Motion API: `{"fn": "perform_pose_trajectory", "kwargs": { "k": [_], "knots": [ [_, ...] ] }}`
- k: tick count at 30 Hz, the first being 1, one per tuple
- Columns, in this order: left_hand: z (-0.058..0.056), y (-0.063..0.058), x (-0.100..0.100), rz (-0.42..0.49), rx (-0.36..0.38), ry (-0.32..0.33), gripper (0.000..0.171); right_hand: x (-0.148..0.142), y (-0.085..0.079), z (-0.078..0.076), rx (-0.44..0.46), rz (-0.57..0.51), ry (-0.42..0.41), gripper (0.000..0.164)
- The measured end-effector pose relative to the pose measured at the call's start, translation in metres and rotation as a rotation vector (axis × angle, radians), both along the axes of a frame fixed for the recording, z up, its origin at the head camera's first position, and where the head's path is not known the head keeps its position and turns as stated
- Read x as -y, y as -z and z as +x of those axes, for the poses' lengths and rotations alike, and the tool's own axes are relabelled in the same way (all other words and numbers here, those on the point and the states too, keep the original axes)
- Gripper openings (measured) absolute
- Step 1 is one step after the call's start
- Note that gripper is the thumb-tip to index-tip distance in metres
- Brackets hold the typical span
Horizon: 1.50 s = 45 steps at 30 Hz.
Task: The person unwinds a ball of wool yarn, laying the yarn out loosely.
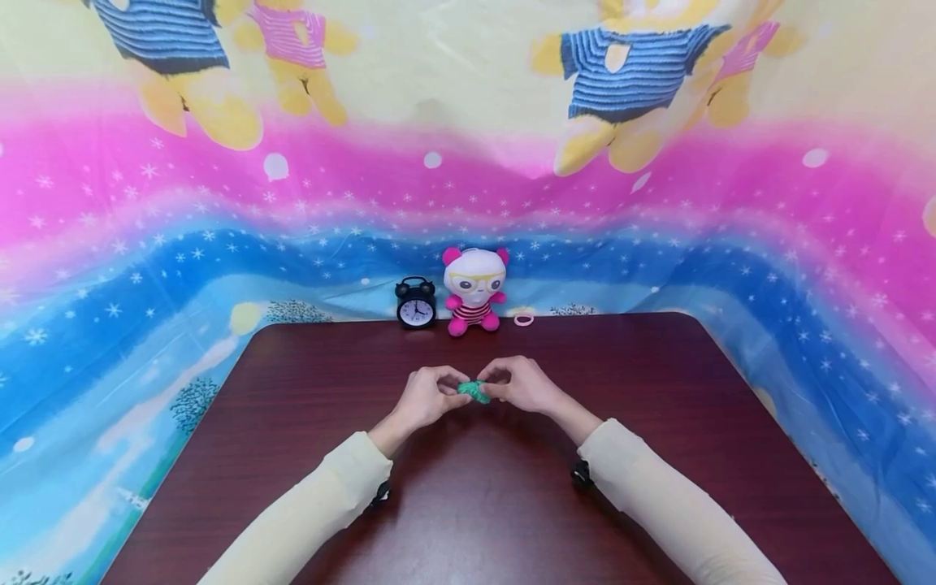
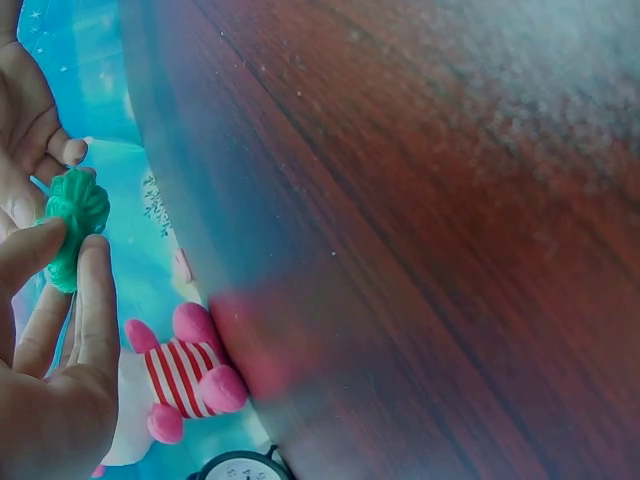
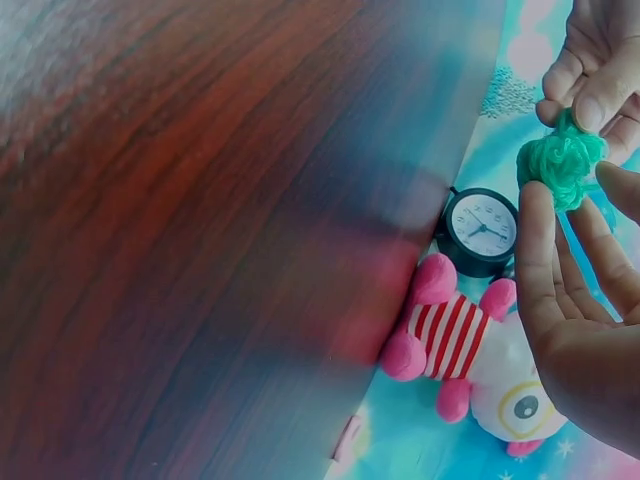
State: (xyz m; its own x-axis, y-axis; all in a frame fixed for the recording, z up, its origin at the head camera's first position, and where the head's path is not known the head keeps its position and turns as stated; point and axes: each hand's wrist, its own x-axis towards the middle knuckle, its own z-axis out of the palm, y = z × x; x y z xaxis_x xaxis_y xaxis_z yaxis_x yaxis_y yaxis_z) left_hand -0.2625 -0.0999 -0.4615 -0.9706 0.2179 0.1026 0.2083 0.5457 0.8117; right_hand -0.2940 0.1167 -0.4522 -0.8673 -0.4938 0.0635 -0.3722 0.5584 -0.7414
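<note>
In front of the pink-and-white plush panda (image 1: 474, 297), left hand (image 1: 422, 396) and right hand (image 1: 528, 384) both pinch the small green stringy bundle (image 1: 474, 392); uneven pulling could loosen its strands.

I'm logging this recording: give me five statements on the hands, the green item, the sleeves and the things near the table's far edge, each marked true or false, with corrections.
1. The left hand and right hand both hold the green bundle. True.
2. A black alarm clock stands upright near the far edge of the table. True.
3. In the head view, the plush toy is left of the clock. False: it is to the clock's right.
4. The toy's middle is plain blue. False: it is striped.
5. The person's sleeves are black. False: they are pale.
</note>
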Motion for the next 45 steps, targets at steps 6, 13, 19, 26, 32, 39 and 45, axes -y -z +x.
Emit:
{"fn": "perform_pose_trajectory", "kwargs": {
  "k": [6,13,19,26,32,39,45],
  "knots": [
    [0.001,-0.002,-0.001,0.012,0.007,0.011,0.021,0.001,-0.001,0.001,-0.028,0.003,0.016,0.009],
    [0.003,-0.004,0.0,0.028,0.024,0.034,0.02,0.0,-0.002,0.002,-0.017,-0.017,0.054,0.009],
    [0.004,-0.004,0.003,0.067,0.027,0.02,0.019,-0.003,0.001,-0.001,-0.02,-0.02,0.133,0.009],
    [0.003,-0.005,0.005,0.174,0.043,0.032,0.019,-0.006,0.001,-0.001,0.01,-0.02,0.13,0.01],
    [0.004,-0.009,0.007,0.274,0.08,0.043,0.021,-0.01,-0.001,0.0,0.018,-0.025,0.134,0.01],
    [0.002,-0.01,0.011,0.313,0.067,0.064,0.041,-0.015,-0.003,0.002,0.021,-0.025,0.12,0.016],
    [0.003,-0.01,0.012,0.307,0.054,0.02,0.028,-0.02,-0.005,0.006,0.019,-0.012,0.125,0.013]
  ]
}}
